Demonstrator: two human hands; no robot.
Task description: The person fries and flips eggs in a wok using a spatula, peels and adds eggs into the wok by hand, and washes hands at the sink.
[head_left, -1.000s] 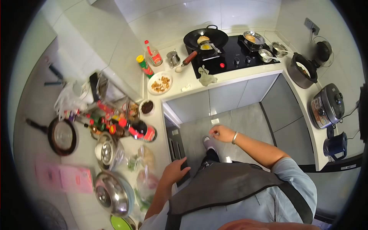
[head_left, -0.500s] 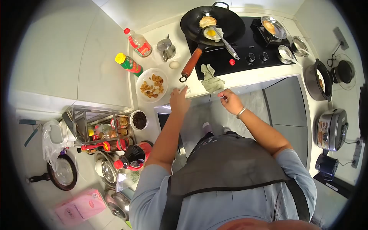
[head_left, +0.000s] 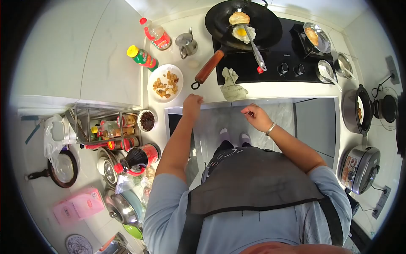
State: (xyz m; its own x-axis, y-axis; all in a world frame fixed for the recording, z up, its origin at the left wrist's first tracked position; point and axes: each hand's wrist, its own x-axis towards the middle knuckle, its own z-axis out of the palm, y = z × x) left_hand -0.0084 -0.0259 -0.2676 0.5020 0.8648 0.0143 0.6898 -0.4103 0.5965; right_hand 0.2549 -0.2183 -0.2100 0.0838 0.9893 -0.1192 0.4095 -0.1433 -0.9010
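Fingers of the left hand (head_left: 193,106) curled in at the counter (head_left: 203,95) edge, tips blurred; cannot tell about any grip. Fingers of the right hand (head_left: 256,117) half bent over the floor, thumb close to the others; cannot tell whether pinching anything small. Just beyond the left knuckles, on the counter, a white plate (head_left: 156,75) with browned pieces (head_left: 167,87) scattered across the middle. Beside the same hand, the wooden handle (head_left: 210,67) of the black wok (head_left: 220,30); inside, a browned folded egg (head_left: 239,17), a sunny-side-up egg (head_left: 240,34) with whole yolk, and a metal spatula (head_left: 255,53) slanting out over the rim. Nearer the right hand, a crumpled cloth (head_left: 231,86) at the hob's front edge. Left of the plate, toward the rack, a white bowl (head_left: 154,121) of dark bits. Behind the plate, a steel pitcher (head_left: 186,45), contents hidden. On the hob's far side, a metal dish (head_left: 325,41) with another browned egg; in front, a metal bowl (head_left: 325,67) with a spoon. Farthest right, a dark pot (head_left: 350,112), food partly visible inside.
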